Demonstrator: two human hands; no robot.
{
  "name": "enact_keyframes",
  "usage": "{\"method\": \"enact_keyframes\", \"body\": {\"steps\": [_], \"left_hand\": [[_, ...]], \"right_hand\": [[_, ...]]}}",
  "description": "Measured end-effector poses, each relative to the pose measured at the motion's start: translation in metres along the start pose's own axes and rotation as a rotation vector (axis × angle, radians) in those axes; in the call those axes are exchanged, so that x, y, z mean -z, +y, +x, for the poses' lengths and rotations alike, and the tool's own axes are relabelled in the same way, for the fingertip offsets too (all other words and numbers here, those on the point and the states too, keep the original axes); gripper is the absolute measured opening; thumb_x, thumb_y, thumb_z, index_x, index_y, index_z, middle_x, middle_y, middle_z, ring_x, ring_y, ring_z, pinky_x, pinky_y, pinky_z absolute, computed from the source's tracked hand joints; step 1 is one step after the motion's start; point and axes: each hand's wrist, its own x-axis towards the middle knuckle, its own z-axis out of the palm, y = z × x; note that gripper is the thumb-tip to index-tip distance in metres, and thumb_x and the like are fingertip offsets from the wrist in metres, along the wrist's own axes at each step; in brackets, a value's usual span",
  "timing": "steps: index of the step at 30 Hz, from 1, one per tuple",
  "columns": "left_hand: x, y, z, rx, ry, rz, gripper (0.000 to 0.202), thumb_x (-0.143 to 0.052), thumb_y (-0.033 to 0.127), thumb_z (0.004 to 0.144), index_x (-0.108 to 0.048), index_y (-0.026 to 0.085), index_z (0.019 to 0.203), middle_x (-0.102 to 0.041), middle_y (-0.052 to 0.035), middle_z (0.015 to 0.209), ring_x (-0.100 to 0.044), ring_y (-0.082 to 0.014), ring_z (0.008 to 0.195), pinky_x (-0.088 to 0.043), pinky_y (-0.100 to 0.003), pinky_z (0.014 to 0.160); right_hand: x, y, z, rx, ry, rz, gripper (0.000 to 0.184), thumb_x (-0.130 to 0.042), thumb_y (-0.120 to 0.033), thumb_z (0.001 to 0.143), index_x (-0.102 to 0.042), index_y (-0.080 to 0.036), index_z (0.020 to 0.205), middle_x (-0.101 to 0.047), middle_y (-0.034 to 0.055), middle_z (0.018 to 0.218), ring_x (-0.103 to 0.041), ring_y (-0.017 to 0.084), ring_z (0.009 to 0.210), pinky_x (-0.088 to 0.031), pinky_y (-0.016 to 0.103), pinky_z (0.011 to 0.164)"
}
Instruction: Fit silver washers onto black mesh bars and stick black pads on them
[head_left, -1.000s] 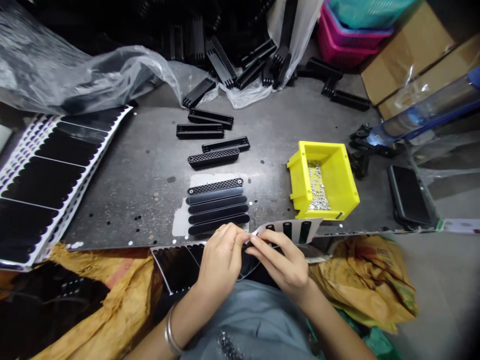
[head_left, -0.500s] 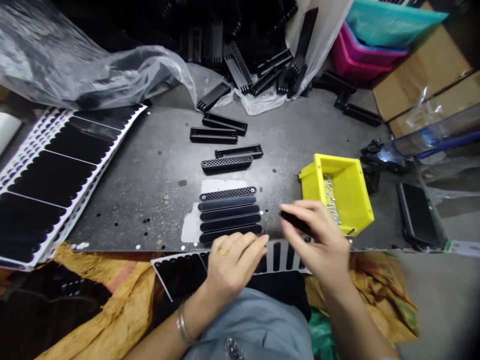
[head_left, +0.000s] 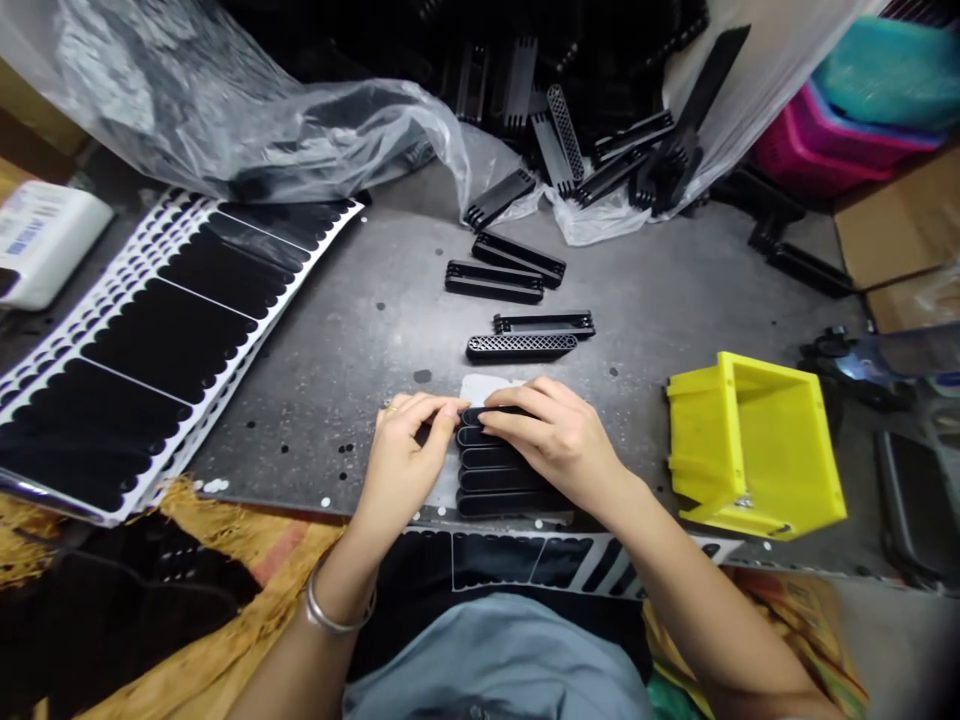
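Both of my hands rest on a row of black slotted grille strips [head_left: 495,470] laid side by side on a grey plate near the table's front edge. My left hand [head_left: 409,460] presses its fingertips on the left end of the top strip. My right hand [head_left: 551,440] lies over the same strip with fingers flat, covering its middle and right part. A black sticker seems to lie under the fingers on the top strip, but it is mostly hidden. A sticker sheet [head_left: 540,560] lies across my lap below the table edge.
Loose grille strips [head_left: 521,345] lie further back, with more spilling from a plastic bag [head_left: 592,150]. Large black sticker sheets [head_left: 150,340] cover the left. A yellow bin [head_left: 757,440] stands at the right, a dark phone [head_left: 915,510] beyond it. Pink and teal baskets [head_left: 862,110] sit far right.
My right hand carried a black sticker from the lap sheet up to the top strip. My left hand left the sheet and joined it there. The view shifted left.
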Motion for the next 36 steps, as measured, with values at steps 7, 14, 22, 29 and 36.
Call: {"method": "enact_keyframes", "body": {"steps": [7, 14, 22, 29, 36], "left_hand": [[-0.001, 0.001, 0.002, 0.009, 0.047, 0.003, 0.018, -0.063, 0.033, 0.097, -0.076, 0.025, 0.087, -0.078, 0.0006, 0.089, -0.064, -0.0208, 0.090, -0.042, -0.038, 0.091], [-0.003, -0.003, 0.003, -0.021, 0.058, 0.034, 0.017, -0.067, 0.035, 0.094, -0.075, 0.026, 0.082, -0.075, 0.0025, 0.083, -0.062, -0.0195, 0.085, -0.041, -0.037, 0.090], [0.000, -0.005, 0.006, -0.027, 0.053, 0.055, 0.017, -0.068, 0.037, 0.093, -0.074, 0.026, 0.083, -0.075, 0.0026, 0.084, -0.062, -0.0197, 0.084, -0.042, -0.037, 0.088], [0.005, 0.012, 0.002, -0.145, 0.027, 0.223, 0.027, -0.061, 0.045, 0.098, -0.071, 0.024, 0.112, -0.073, -0.0050, 0.104, -0.065, -0.0254, 0.100, -0.046, -0.044, 0.097], [-0.015, 0.030, -0.004, -0.511, -0.365, 0.487, 0.115, -0.084, 0.057, 0.073, -0.026, 0.014, 0.163, -0.049, -0.0249, 0.147, -0.045, -0.0455, 0.139, -0.029, -0.065, 0.120]], "right_hand": [[0.002, -0.007, 0.000, 0.002, -0.031, -0.054, 0.019, -0.061, -0.027, 0.103, -0.077, -0.019, 0.110, -0.078, 0.0063, 0.113, -0.064, 0.022, 0.092, -0.052, 0.037, 0.077], [0.036, 0.019, -0.034, -0.347, 0.011, 0.235, 0.014, -0.066, -0.023, 0.100, -0.076, -0.020, 0.110, -0.073, 0.0066, 0.101, -0.069, 0.018, 0.091, -0.056, 0.032, 0.081], [0.029, 0.038, -0.041, -0.376, 0.086, 0.413, 0.012, -0.067, -0.021, 0.098, -0.078, -0.024, 0.103, -0.071, 0.0014, 0.092, -0.067, 0.014, 0.081, -0.054, 0.031, 0.073], [0.038, 0.026, -0.056, -0.550, 0.258, 0.169, 0.025, -0.067, -0.024, 0.099, -0.075, -0.027, 0.122, -0.059, 0.0017, 0.091, -0.058, 0.015, 0.076, -0.053, 0.033, 0.073], [0.055, -0.015, -0.117, -0.689, 0.253, 0.251, 0.022, -0.060, -0.028, 0.103, -0.075, -0.028, 0.120, -0.066, 0.0038, 0.099, -0.066, 0.016, 0.085, -0.056, 0.032, 0.076]]}}
